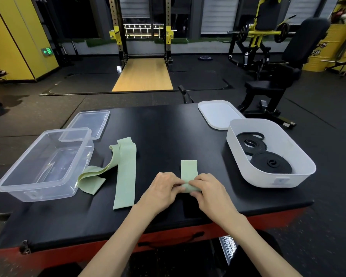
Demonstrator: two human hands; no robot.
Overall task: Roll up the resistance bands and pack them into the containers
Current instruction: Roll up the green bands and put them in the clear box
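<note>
A short pale green resistance band [189, 168] lies flat on the black padded table [168, 132], its near end curled into a small roll. My left hand [164, 188] and my right hand [206, 190] both pinch that rolled end from either side. A longer pale green band [125, 176] lies loose and folded to the left, partly draped beside the clear plastic container [14, 182], which holds nothing. The white container [300, 152] at the right holds two rolled black bands [271, 163].
A clear lid [88, 122] lies behind the clear container, and a white lid [218, 114] behind the white one. The table's red front edge [168, 238] is close to me. Gym machines and a black bench [278, 76] stand beyond the table.
</note>
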